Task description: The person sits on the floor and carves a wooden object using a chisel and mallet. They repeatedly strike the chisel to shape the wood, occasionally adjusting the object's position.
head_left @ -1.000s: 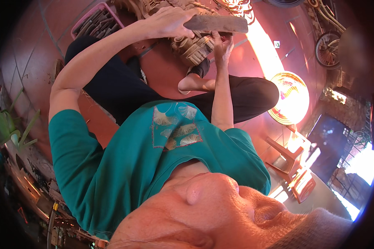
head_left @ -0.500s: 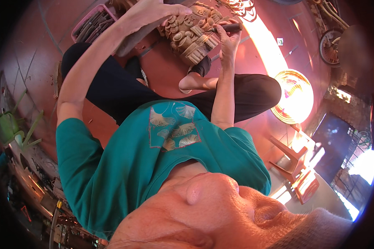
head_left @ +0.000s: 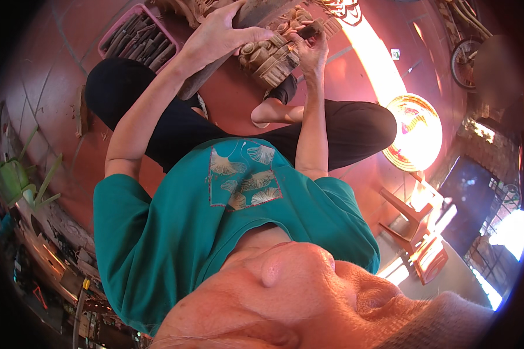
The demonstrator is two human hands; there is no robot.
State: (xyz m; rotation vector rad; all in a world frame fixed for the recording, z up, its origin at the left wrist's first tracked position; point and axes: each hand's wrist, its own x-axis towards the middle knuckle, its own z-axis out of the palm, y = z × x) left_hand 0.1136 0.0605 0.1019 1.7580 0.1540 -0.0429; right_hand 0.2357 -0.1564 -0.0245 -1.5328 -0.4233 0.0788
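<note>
Red floor tiles (head_left: 233, 93) underlie carved wood (head_left: 271, 61), over which a dark-handled tool (head_left: 310, 31) is pinched, seemingly for control, by the right hand (head_left: 313, 53), a bat (head_left: 262, 11) being clasped by the left hand (head_left: 218, 42).

The carving (head_left: 269, 65) is rough, matt wood; the bar (head_left: 263, 11), smoother wood; the far-left basket (head_left: 164, 29), smooth plastic; the shirt (head_left: 180, 232), matt cloth.

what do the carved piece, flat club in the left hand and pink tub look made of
Carved piece: probably wood, matte, seemingly unpainted, judging by its brown relief.
Flat club: likely worn, dull wood, from its grey-brown surface.
Pink tub: apparently smooth plastic, given its evenly coloured rim.
</note>
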